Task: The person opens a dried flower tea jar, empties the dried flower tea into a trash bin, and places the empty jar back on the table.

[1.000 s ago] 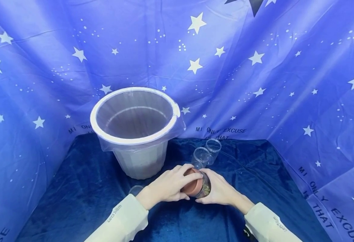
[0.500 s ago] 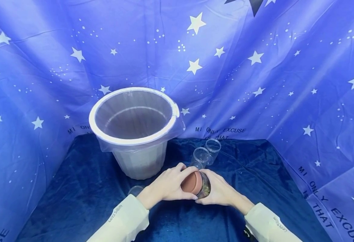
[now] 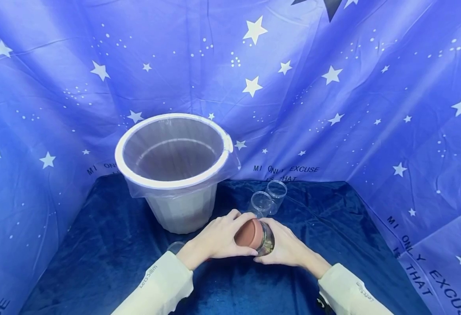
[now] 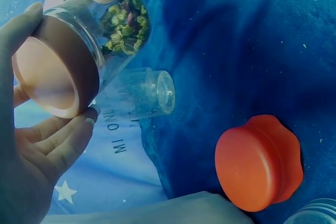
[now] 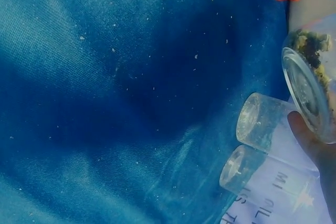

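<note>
Both hands hold a clear jar (image 3: 269,241) of dried flowers, tilted so its brown lid (image 3: 248,235) faces left. My left hand (image 3: 222,236) grips the lid around its edge, thumb below and fingers above. My right hand (image 3: 283,243) is wrapped round the jar's body. In the left wrist view the lid (image 4: 52,72) sits on the jar mouth, and yellow-green and dark red dried flowers (image 4: 126,22) lie toward the jar's base. The right wrist view catches the jar's round glass bottom (image 5: 307,95) with a finger against it.
Two clear empty jars (image 3: 262,202) (image 3: 277,190) stand just behind the hands. A white bin (image 3: 181,214) with a plastic liner stands back left. An orange-red lid with a scalloped edge (image 4: 257,163) and another clear container (image 4: 315,214) lie near my left forearm, on blue cloth (image 3: 108,253).
My left fingers have shifted from across the lid's face to its edge, and the lid's face shows more. The jar and right hand stay nearly in place.
</note>
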A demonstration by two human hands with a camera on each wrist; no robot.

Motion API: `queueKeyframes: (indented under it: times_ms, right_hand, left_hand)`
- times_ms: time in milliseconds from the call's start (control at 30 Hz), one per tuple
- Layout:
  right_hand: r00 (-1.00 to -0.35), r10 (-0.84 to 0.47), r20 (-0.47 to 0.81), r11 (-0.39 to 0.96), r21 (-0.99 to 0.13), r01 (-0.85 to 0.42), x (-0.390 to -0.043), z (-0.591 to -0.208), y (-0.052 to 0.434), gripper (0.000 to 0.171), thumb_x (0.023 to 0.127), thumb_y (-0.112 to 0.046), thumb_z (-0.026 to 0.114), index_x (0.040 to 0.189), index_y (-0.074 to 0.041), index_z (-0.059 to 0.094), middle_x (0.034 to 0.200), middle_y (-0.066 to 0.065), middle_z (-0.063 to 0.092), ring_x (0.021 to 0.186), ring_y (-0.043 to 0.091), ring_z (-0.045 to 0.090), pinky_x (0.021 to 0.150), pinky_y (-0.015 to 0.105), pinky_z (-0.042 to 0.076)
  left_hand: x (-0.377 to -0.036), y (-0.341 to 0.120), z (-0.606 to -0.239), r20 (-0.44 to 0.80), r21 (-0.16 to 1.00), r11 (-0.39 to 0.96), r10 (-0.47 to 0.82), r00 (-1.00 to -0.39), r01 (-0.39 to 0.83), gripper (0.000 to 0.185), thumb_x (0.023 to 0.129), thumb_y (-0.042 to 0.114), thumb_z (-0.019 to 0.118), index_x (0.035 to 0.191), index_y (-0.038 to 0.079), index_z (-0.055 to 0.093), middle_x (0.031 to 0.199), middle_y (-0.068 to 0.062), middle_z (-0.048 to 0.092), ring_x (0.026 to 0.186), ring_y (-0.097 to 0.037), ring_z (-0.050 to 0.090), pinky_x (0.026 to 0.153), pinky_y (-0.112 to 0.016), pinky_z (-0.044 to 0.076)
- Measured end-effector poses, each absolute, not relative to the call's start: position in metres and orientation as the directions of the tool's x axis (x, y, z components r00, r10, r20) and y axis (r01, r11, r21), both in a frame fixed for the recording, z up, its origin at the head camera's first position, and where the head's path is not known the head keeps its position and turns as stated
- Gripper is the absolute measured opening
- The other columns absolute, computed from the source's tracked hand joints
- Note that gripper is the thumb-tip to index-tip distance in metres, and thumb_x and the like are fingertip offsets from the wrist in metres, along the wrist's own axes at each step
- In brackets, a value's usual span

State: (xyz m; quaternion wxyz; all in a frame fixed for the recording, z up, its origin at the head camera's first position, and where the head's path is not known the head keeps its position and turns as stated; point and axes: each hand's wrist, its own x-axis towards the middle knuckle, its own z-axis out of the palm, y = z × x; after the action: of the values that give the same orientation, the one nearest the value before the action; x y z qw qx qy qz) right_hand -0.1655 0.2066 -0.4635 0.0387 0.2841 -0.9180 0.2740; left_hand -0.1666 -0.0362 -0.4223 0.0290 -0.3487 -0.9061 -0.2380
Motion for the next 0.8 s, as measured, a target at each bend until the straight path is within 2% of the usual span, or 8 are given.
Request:
queueKeyframes:
  times_ms: [267,500,800]
  right_hand:
    - [-0.843,-0.471,0.259,0.686,-0.494,-0.535,-0.169,-0.458,0.209,0.094,0.056,-0.046,0.092,0.134,-0.014,0.048,0.119,0.0,0.064,0.099,0.013,0.064,0.082,0.033,0.055]
    - [-0.87,-0.422,0.256,0.726,-0.479,-0.493,-0.17,-0.455,0.217,0.095,0.055,-0.043,0.092,0.133,-0.012,0.048,0.118,0.006,0.066,0.1,0.016,0.064,0.082,0.037,0.055]
    - [-0.872,-0.415,0.261,0.729,-0.479,-0.49,-0.169,-0.454,0.223,0.095,0.056,-0.043,0.092,0.134,-0.012,0.048,0.118,0.006,0.066,0.1,0.016,0.065,0.082,0.038,0.055]
  left_hand:
    - [-0.171,-0.042,-0.417,0.228,0.483,0.618,0.596,-0.77,0.621,0.08,0.077,0.063,0.072,0.145,0.031,0.043,0.115,0.0,0.058,0.086,-0.013,0.064,0.072,-0.024,0.053]
    - [-0.175,-0.05,-0.412,0.269,0.47,0.621,0.576,-0.772,0.627,0.079,0.078,0.061,0.073,0.145,0.03,0.043,0.118,-0.001,0.058,0.092,-0.013,0.064,0.075,-0.027,0.055]
    - [-0.177,-0.054,-0.41,0.261,0.466,0.646,0.553,-0.791,0.605,0.08,0.08,0.061,0.071,0.147,0.029,0.041,0.121,-0.003,0.058,0.092,-0.014,0.064,0.075,-0.028,0.055]
